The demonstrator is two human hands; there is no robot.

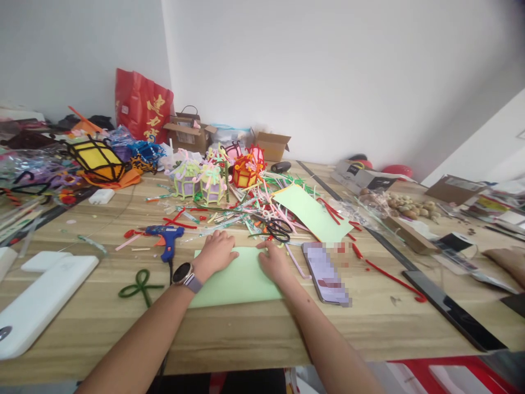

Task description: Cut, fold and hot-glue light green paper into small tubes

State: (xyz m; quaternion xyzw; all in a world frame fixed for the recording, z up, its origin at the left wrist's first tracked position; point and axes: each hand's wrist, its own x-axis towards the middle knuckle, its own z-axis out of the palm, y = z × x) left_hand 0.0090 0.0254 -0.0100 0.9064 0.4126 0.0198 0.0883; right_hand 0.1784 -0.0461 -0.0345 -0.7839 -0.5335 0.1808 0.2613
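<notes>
A sheet of light green paper (pixel 241 279) lies flat on the table in front of me. My left hand (pixel 215 251) rests on its upper left part, fingers stretched and thumb apart. On the sheet's upper right lies my right hand (pixel 274 262), its index finger and thumb apart near the top edge. Just left of the paper are a blue hot glue gun (pixel 167 238) and a dark green pipe cleaner (pixel 140 287) bent into loops. Black-handled scissors (pixel 279 230) lie beyond my right hand. A phone (pixel 326 273) sits to the right of the sheet.
Pipe-cleaner lanterns (pixel 213 183) stand behind a heap of scraps. Another green sheet (pixel 314 213) lies at the right. A white power bank (pixel 49 306) is at the left, and a dark flat bar (pixel 453 312) at the right. Cardboard boxes (pixel 273 146) and a red bag (pixel 141 106) are at the back.
</notes>
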